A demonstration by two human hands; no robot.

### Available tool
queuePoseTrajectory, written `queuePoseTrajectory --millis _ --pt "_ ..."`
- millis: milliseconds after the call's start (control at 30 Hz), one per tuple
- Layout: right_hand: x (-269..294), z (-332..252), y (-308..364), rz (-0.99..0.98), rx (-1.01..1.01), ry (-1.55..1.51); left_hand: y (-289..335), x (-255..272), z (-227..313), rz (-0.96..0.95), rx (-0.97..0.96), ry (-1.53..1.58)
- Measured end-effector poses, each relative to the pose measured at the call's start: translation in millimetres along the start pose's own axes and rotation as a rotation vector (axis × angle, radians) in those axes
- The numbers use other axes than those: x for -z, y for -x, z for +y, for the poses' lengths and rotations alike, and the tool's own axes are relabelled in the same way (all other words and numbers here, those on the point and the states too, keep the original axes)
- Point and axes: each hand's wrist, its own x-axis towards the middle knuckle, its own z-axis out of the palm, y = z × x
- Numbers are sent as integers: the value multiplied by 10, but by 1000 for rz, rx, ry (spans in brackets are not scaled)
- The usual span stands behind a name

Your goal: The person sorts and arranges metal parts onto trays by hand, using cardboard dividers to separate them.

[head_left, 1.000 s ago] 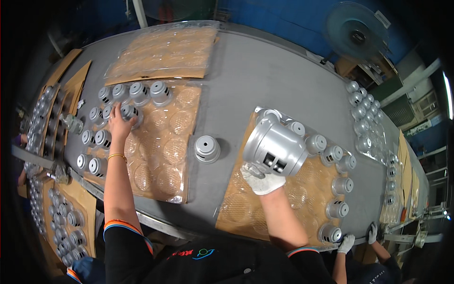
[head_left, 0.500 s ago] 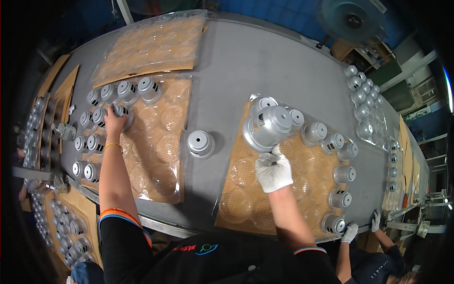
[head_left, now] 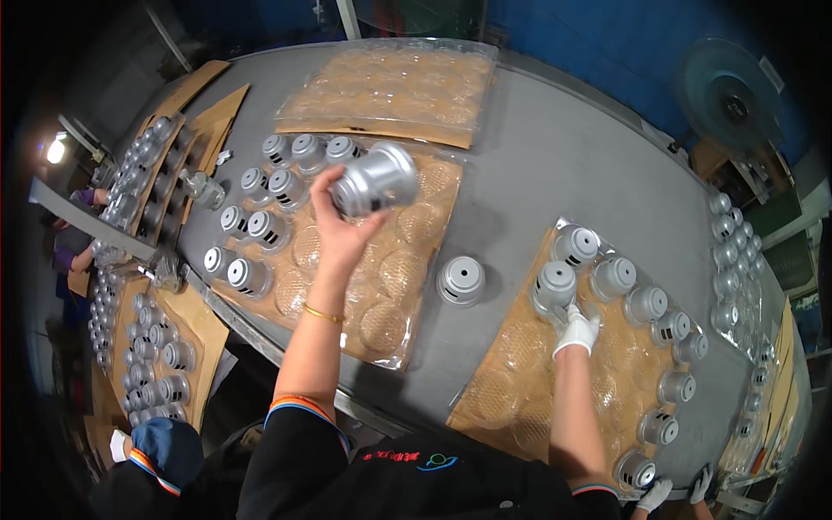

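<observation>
My bare left hand (head_left: 341, 238) grips a silver, flanged cup-shaped housing (head_left: 380, 180), tipped sideways above the left clear blister tray (head_left: 407, 260). In that tray, several like housings stand at its left and far side, and the nearer right pockets are bare. My white-gloved right hand (head_left: 576, 334) has its fingers at the near side of another silver housing (head_left: 555, 284), which stands at the far left part of the right blister tray (head_left: 498, 399). More housings line that tray's far and right edges. A single housing (head_left: 462, 281) stands on the grey table between the trays.
An unfilled blister tray on cardboard (head_left: 390, 87) lies at the table's far side. Filled trays stand at the far left, lower left and right (head_left: 728, 277). A fan (head_left: 732, 104) is at the back right. Other people's gloved hands (head_left: 656, 494) show at lower right.
My left hand has raised a housing out of the left tray and tilted it. My right hand has lowered its housing to the right tray. The whole view has swung left.
</observation>
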Motion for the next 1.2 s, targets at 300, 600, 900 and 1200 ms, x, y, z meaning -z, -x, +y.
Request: queuePoseTrajectory --millis 300,600,900,1200 --pt "-622 -518 1342 -624 549 397 354 -427 685 -337 -575 169" --pt "-472 -696 1124 -801 437 57 144 -726 704 -529 -785 148" --pt "-557 -782 813 -650 -385 -674 -491 -672 -21 -335 -83 -371" --pt "-789 -411 344 -591 -279 -466 -583 -952 144 -347 -42 -500"
